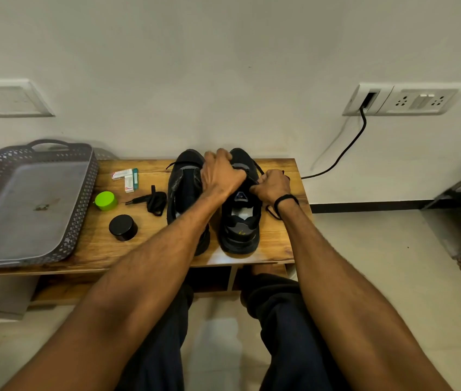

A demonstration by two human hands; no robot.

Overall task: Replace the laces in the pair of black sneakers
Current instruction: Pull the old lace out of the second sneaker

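Left hand [220, 173] grips sneaker [240, 227], right hand [273, 187] pinches lace [269, 212] — spare lace [154, 203] beside

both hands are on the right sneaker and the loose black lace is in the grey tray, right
Almost: the head view shows the loose black lace on the wooden table, not in the grey tray. The left hand and right hand are on the right sneaker.

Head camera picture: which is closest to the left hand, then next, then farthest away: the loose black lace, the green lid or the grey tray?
Counting from the left hand:
1. Loose black lace, a little to its left.
2. Green lid, farther left.
3. Grey tray, at the far left end.
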